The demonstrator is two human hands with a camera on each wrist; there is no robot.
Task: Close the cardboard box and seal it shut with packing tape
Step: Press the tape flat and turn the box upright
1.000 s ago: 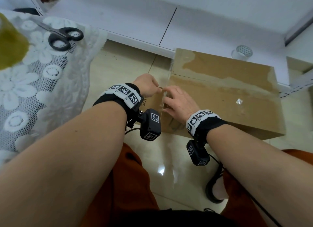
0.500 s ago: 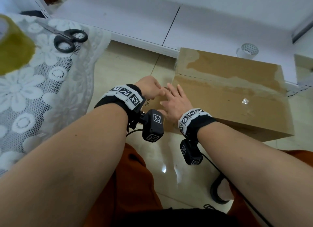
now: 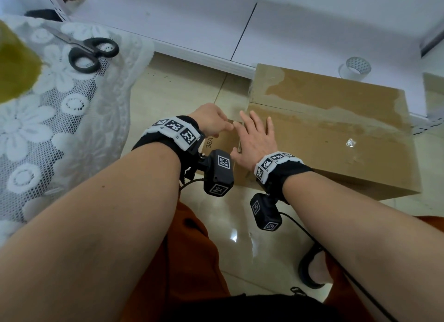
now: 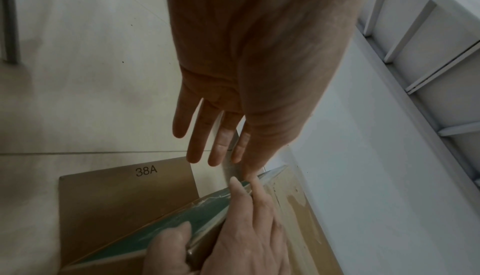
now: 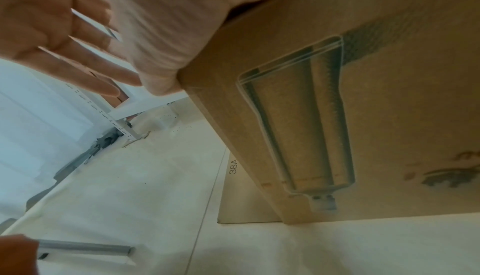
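The cardboard box [image 3: 336,134] is set on the floor [image 3: 182,93]. Its near-left corner is pressed by the flat, spread right hand [image 3: 255,141]; the left hand [image 3: 211,123], fingers straight, is held just left.

I see bare floor [image 3: 182,98] left of the cardboard box [image 3: 336,134], open for a hand. A white shelf edge [image 3: 204,62] blocks behind it, a lace cloth [image 3: 48,129] carrying scissors [image 3: 91,52] bounds the left, and both hands crowd the box's left end.
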